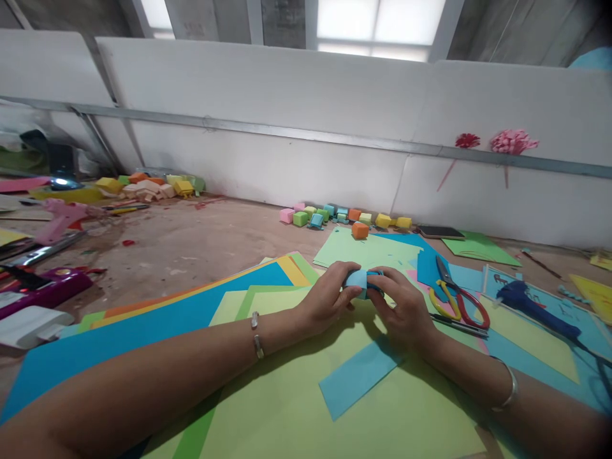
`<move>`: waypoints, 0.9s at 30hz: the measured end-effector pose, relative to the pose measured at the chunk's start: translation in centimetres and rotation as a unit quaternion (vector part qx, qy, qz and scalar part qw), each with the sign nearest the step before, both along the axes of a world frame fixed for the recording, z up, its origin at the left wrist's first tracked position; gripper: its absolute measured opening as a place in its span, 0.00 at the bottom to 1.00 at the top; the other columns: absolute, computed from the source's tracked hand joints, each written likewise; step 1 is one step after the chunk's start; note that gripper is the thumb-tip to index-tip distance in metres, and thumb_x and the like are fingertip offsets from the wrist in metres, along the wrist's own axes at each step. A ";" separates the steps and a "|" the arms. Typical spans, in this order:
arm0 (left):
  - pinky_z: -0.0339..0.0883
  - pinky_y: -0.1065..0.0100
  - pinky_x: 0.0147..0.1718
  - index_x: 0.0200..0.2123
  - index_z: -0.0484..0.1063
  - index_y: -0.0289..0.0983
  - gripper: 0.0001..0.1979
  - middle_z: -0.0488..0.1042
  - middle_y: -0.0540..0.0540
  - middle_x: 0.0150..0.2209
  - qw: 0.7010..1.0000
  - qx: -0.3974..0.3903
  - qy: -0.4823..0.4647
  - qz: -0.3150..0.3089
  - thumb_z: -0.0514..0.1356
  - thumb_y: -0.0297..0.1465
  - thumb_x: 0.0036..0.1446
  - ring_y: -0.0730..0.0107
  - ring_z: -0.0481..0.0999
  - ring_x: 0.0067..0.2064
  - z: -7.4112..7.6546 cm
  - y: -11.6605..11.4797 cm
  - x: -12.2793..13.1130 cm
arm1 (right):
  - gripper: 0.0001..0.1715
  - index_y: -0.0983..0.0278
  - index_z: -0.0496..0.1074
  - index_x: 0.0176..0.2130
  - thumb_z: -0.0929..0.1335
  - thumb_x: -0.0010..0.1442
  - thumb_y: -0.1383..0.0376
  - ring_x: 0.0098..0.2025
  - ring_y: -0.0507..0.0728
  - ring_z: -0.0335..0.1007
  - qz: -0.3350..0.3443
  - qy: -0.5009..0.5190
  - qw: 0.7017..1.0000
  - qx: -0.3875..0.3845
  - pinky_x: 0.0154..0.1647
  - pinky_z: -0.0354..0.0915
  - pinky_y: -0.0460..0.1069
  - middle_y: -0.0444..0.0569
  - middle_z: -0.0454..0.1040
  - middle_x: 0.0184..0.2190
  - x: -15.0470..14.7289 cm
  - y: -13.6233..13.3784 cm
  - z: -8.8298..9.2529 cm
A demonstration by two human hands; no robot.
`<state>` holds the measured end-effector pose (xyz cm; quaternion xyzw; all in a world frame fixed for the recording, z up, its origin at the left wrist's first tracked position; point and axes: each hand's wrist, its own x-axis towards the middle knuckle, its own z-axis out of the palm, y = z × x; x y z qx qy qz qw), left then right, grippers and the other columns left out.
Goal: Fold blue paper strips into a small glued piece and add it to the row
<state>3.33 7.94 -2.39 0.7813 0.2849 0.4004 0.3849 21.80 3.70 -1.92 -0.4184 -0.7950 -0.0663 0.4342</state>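
Between my two hands is a small blue paper box (357, 280), held up over the sheets of paper. My left hand (329, 294) pinches it from the left with thumb and fingers. From the other side my right hand (404, 303) grips it, its fingertips covering the right part of the box. A loose blue paper strip (361, 377) lies below the hands on a large pale yellow-green sheet (287, 408). Scissors (454, 290) with red and yellow handles rest just right of my right hand.
Small coloured paper boxes (354, 215) line the back of the table, with an orange box (359, 230) nearer. A dark blue glue gun (538, 309) lies at the right, a pink glue gun (64, 217) at the left. Blue paper (143, 325) is stacked left. A white board (287, 159) stands behind.
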 end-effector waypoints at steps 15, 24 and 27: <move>0.72 0.67 0.29 0.57 0.65 0.41 0.19 0.69 0.39 0.53 1.000 0.025 0.015 -0.004 0.51 0.39 0.66 0.66 0.75 0.38 0.1 0.1 -0.2 | 0.16 0.59 0.68 0.53 0.63 0.67 0.59 0.52 0.62 0.73 -0.008 0.025 0.999 -0.027 0.50 0.72 0.57 0.55 0.75 0.51 -0.3 -0.4 -0.3; 0.60 0.73 0.17 0.54 0.65 0.37 0.22 0.67 0.54 0.25 0.994 -0.110 -0.007 0.007 0.51 0.46 0.64 0.75 0.66 0.20 0.0 0.9 -0.1 | 0.20 0.62 0.68 0.53 0.66 0.60 0.65 0.46 0.59 0.75 0.037 0.095 0.985 -0.142 0.39 0.77 0.52 0.55 0.75 0.49 -0.5 -0.5 0.3; 0.61 0.72 0.18 0.55 0.66 0.37 0.23 0.68 0.53 0.24 0.995 -0.104 0.004 0.010 0.51 0.46 0.64 0.73 0.68 0.20 -0.1 1.0 -0.1 | 0.19 0.62 0.69 0.51 0.66 0.59 0.65 0.44 0.58 0.76 0.025 0.099 0.983 -0.150 0.38 0.77 0.52 0.54 0.75 0.47 -0.7 -0.4 0.2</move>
